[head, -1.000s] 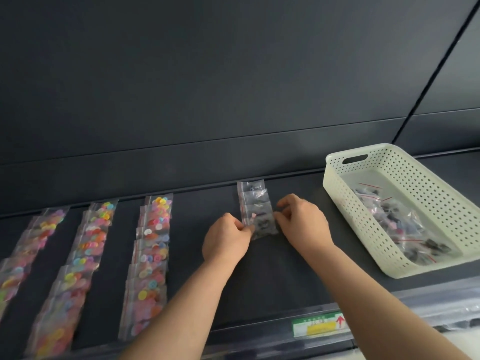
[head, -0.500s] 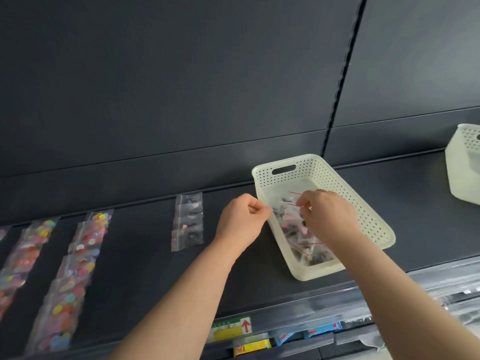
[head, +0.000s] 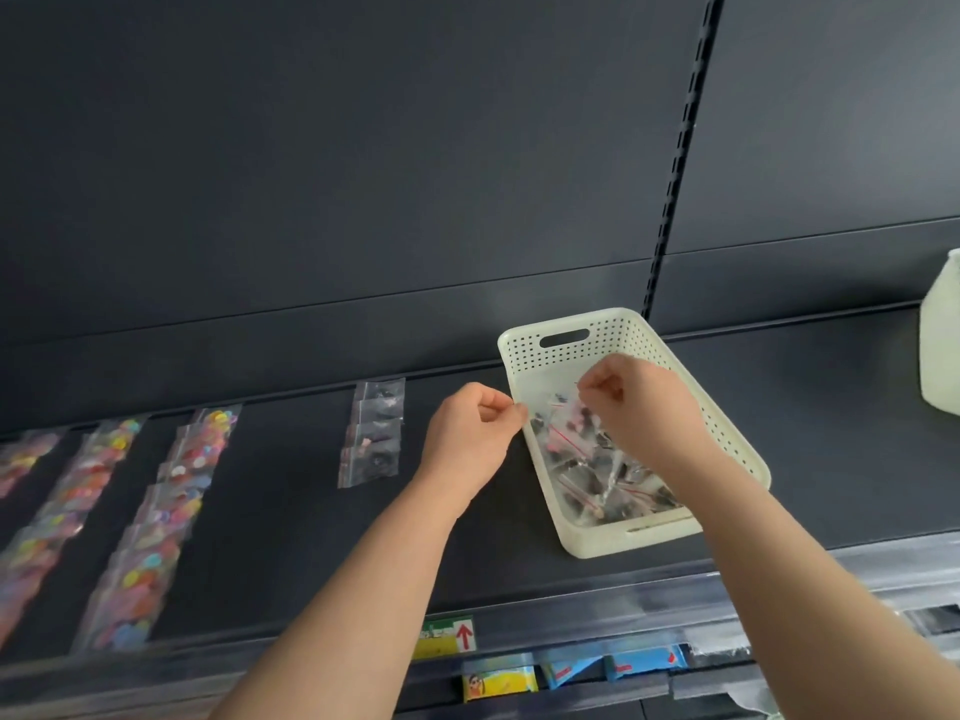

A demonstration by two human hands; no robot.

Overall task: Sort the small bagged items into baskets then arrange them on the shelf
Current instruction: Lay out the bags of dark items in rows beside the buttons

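A white perforated basket (head: 613,330) stands on the dark shelf (head: 291,511) and holds several small clear bags of dark items (head: 618,491). My right hand (head: 644,413) hovers over the basket with its fingers curled, pinching a clear bag (head: 553,415) by its top edge. At the basket's left rim, my left hand (head: 467,439) pinches the same bag's other side with thumb and finger. A short row of dark-item bags (head: 374,433) lies flat on the shelf left of my left hand.
Three rows of colourful-bead bags (head: 197,459) lie on the shelf's left part. A second white basket (head: 940,345) shows at the right edge. A clear price rail with a label (head: 447,636) runs along the shelf front. A slotted upright (head: 675,148) divides the back panel.
Both hands left the row of dark-item bags and moved right to the basket. My view swung right, so the basket now sits in the middle. The right hand rose slightly with a bag.
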